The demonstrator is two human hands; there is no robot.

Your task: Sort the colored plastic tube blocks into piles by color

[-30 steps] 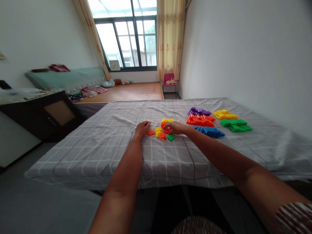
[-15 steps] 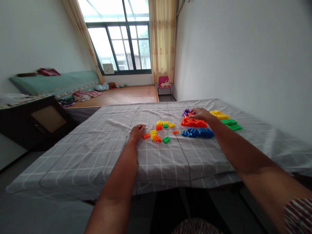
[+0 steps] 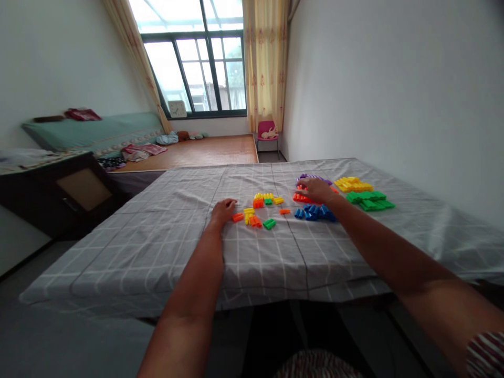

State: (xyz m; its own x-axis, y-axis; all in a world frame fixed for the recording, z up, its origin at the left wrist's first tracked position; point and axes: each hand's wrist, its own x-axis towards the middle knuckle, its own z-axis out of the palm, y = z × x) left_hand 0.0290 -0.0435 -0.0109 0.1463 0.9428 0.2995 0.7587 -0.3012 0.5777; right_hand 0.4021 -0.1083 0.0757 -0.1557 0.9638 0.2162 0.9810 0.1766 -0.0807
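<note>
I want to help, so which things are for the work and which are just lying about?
Probably for the work: orange pile, right hand over it; purple pile; blue pile; yellow pile; green pile; loose pieces beside left hand.

Lying about: clock; pink chair; soft toy.

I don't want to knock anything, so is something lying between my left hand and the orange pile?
Yes: a cluster of yellow, orange and green blocks lies on the cloth between your left hand and the orange pile. Your right hand is also at the pile, hiding part of it.
</note>
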